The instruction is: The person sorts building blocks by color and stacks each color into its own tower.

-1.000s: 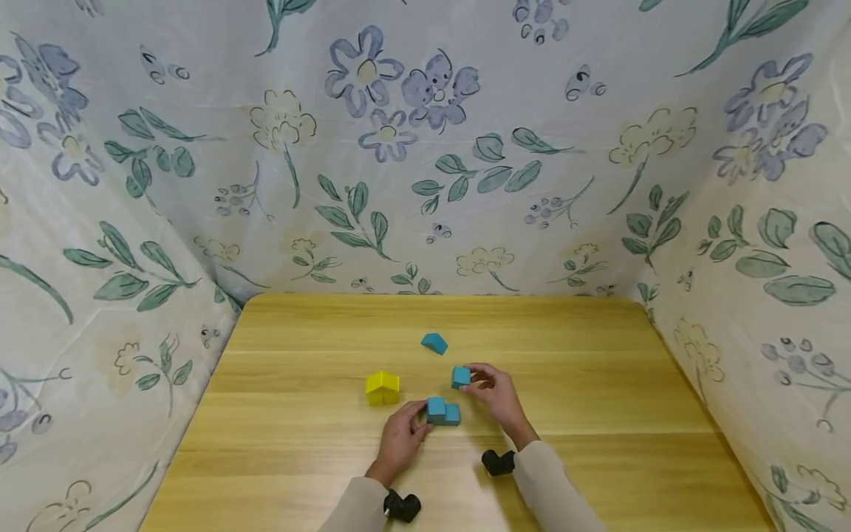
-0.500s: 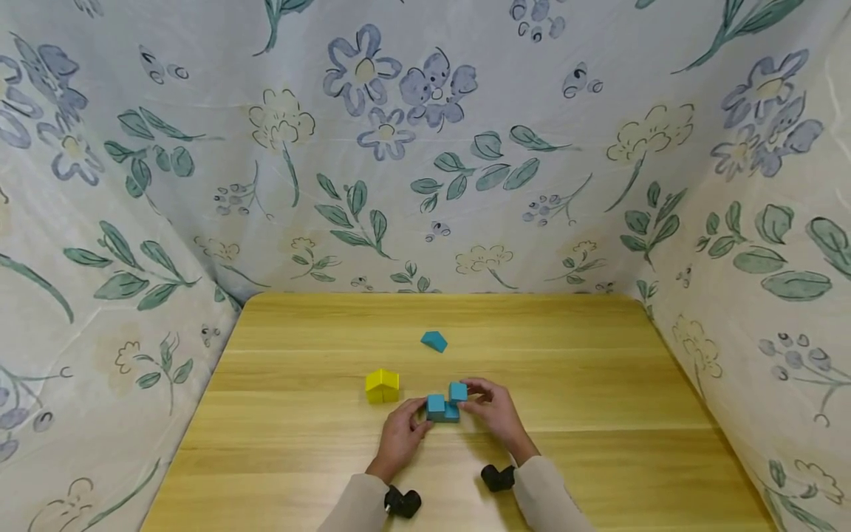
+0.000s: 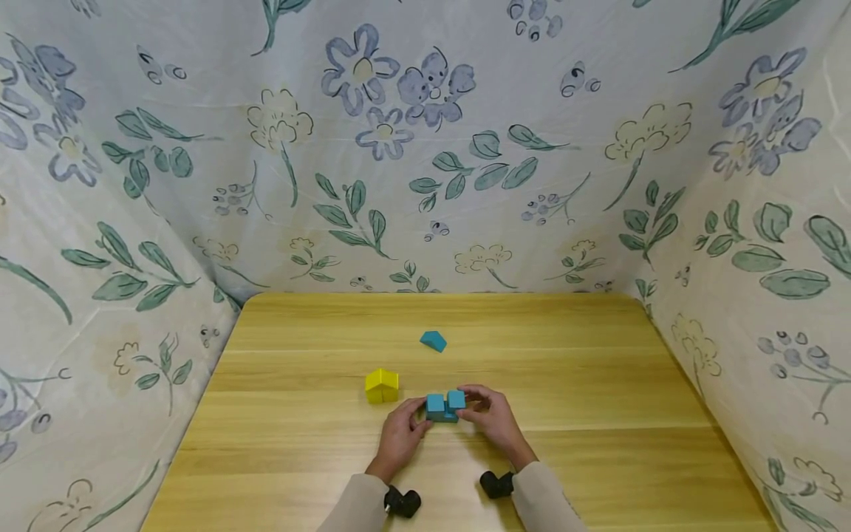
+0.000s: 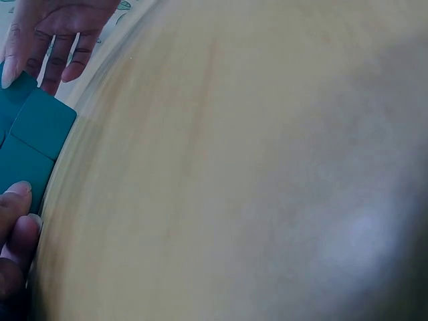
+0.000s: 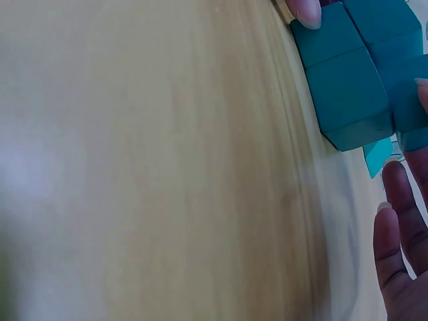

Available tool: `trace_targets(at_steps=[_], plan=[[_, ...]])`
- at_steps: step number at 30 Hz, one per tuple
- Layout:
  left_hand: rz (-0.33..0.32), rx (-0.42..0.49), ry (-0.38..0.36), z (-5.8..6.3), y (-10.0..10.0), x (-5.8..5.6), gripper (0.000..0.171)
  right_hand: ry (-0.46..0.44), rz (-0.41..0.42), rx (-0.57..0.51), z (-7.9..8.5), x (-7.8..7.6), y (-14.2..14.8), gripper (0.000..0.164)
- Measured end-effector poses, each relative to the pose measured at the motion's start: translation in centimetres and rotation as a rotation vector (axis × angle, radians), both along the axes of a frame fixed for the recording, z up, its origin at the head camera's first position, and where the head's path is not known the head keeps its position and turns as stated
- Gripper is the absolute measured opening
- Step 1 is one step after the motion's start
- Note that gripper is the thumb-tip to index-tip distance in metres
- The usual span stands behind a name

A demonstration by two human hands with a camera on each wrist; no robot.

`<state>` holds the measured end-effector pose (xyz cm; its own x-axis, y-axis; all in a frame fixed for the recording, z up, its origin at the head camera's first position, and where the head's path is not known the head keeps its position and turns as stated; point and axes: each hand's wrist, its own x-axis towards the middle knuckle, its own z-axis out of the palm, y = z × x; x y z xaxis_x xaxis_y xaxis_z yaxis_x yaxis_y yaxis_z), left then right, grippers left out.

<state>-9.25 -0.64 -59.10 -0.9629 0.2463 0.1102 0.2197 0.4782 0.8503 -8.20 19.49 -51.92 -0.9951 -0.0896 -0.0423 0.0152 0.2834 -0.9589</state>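
Low in the middle of the head view, a small group of blue blocks stands on the wooden table. My left hand grips it from the left side, thumb in front and fingers behind. From the right, my right hand pinches a blue cube between thumb and fingers. That cube is right over the group's lower right block, beside the raised left cube. Close up in the right wrist view, the pinched cube is against the other blocks, its far side hidden.
Yellow blocks arranged like a little house stand left of the blue group. Farther back lies a loose blue wedge-shaped block. Floral cloth surrounds the table at the back and sides. Black wrist devices sit near both sleeves.
My right hand has brought the blue cube toward me, slightly left and down, from behind the group to over its right block. My left hand keeps its grip.
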Motion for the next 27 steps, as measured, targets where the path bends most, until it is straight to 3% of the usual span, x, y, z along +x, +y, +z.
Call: trace_targets(at_steps=[16, 23, 27], plan=[[-0.006, 0.009, 0.002, -0.1, -0.1, -0.1, 0.041, 0.000, 0.041, -0.015, -0.5, -0.1, -0.2, 0.037], [-0.011, 0.019, 0.030, -0.2, -0.1, -0.1, 0.041, 0.007, 0.011, -0.018, -3.3, -0.8, 0.1, 0.037], [-0.011, 0.009, 0.035, -0.3, -0.1, -0.1, 0.040, 0.027, 0.014, -0.008, -3.8, -0.9, 0.3, 0.037]])
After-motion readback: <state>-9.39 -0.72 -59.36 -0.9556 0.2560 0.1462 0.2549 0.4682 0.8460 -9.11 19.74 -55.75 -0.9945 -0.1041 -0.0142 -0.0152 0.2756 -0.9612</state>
